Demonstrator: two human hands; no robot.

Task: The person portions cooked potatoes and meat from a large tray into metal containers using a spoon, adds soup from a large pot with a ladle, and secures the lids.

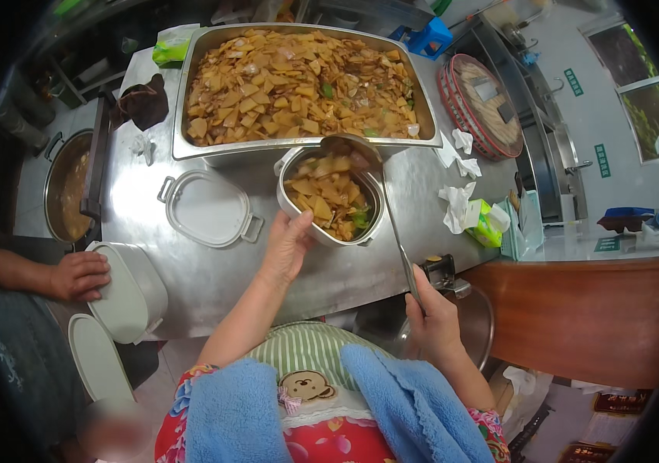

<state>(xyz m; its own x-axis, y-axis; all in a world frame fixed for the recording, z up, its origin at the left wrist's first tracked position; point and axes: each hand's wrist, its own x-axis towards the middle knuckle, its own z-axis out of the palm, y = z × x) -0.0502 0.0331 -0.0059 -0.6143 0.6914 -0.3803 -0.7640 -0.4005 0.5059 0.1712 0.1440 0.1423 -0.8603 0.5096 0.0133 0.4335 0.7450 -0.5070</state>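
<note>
My left hand grips the near-left rim of a white oval lunch container with a metal lining, which holds sliced potato and green pepper. My right hand is closed round the handle of a metal ladle. The ladle's bowl is tipped over the container's far edge, with food at its lip. Directly behind stands a deep rectangular steel pan, heaped with the same potato dish. A white oval lid with side clips lies on the steel table, left of the container.
Another person's hand rests on a pale lidded box at the table's left edge. A large pot stands beyond. Crumpled tissues, a green tissue pack and a round red-rimmed basket are at the right.
</note>
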